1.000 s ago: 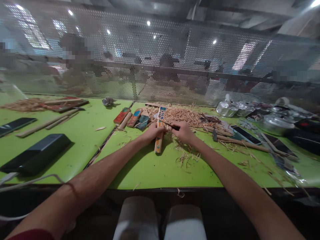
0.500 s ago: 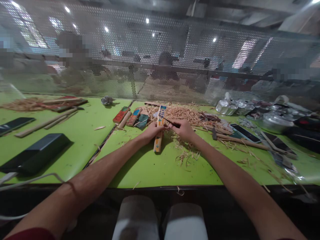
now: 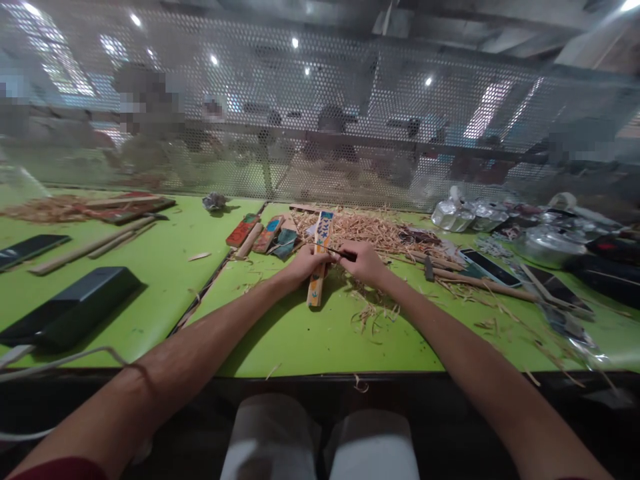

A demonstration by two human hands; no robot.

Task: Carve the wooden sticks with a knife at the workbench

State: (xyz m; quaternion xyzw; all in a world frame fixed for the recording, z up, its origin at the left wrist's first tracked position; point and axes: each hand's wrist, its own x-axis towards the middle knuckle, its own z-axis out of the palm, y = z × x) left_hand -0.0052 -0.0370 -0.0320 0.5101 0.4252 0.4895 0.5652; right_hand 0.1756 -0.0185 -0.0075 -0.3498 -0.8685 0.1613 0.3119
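A flat wooden strip (image 3: 316,285) with blue and orange painted patterns stands out from the green table, held across its middle by my left hand (image 3: 306,262). The fingers are wrapped round it. My right hand (image 3: 367,263) is closed on a thin dark-handled paintbrush (image 3: 346,254). Its tip points left at the painted face, just above my left fingers; whether it touches I cannot tell. Just left of the strip lie a red painted block (image 3: 242,231), a blue-and-orange painted block (image 3: 270,233) and a plain wooden stick (image 3: 249,241).
Wood shavings (image 3: 373,227) pile up behind my hands. A hammer (image 3: 475,277) and a phone (image 3: 490,267) lie to the right, near foil-like silvery bundles (image 3: 453,213). A black device (image 3: 75,303) with a cable sits left. Behind the table (image 3: 300,347) rises a perforated screen (image 3: 300,153).
My right hand and the paintbrush have shifted slightly down, so the tip sits lower on the strip. My left hand keeps hold of the wood in nearly the same place.
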